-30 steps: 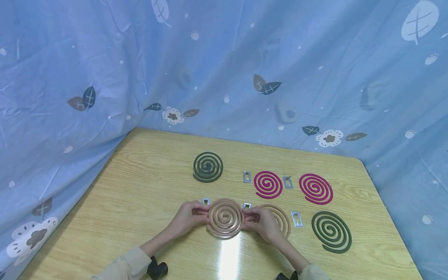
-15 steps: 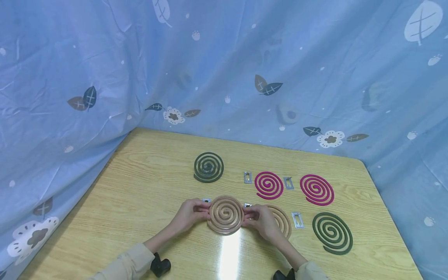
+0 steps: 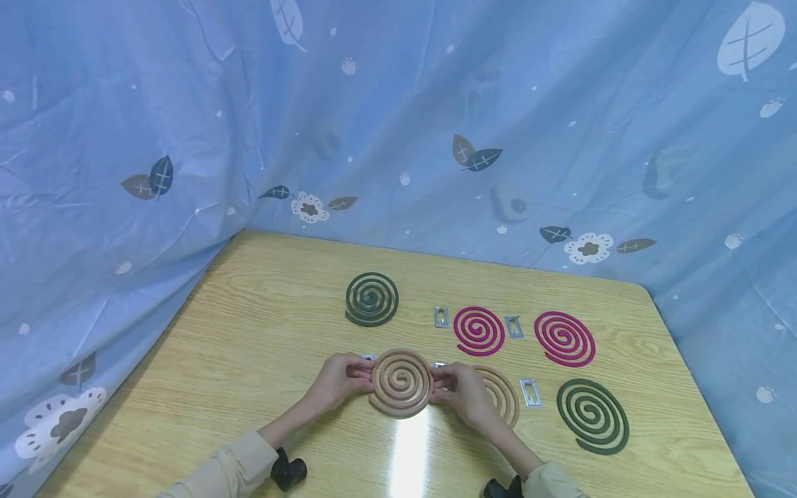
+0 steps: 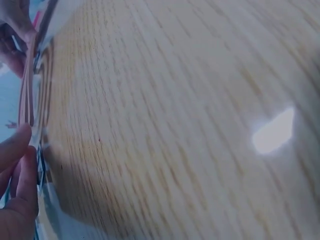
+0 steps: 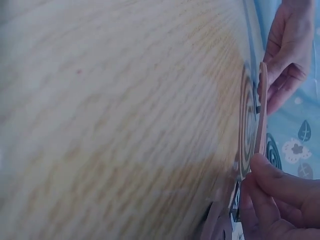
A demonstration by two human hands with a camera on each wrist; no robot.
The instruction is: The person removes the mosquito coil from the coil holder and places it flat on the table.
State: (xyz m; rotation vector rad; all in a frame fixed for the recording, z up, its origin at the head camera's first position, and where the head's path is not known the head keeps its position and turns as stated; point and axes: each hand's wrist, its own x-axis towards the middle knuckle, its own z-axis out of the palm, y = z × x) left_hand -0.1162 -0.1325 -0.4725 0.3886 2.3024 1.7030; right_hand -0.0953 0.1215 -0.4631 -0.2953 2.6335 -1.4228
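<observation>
A tan mosquito coil (image 3: 402, 379) lies level between both hands, raised a little over the table; its reflection shows beneath it in the wrist views. My left hand (image 3: 339, 380) pinches its left edge between thumb and fingers, and my right hand (image 3: 467, 395) pinches the right edge. In the right wrist view the coil (image 5: 261, 130) appears edge-on, thin and flat. A second tan coil (image 3: 509, 395) rests on the table, partly covered by my right hand. Small metal coil stands (image 3: 369, 357) peek out behind the held coil, one near each hand, mostly hidden.
On the wooden table (image 3: 280, 290) lie a dark green coil (image 3: 371, 299) at the back, two magenta coils (image 3: 479, 330) toward the right, and another green coil (image 3: 593, 416) at far right. More metal stands (image 3: 530, 392) sit among them. A blue patterned curtain (image 3: 386, 124) surrounds the table.
The held tan coil has shifted slightly away from me, its near edge a bit higher in the view than a second ago. Both hands keep their grip; the other coils and stands stay put.
</observation>
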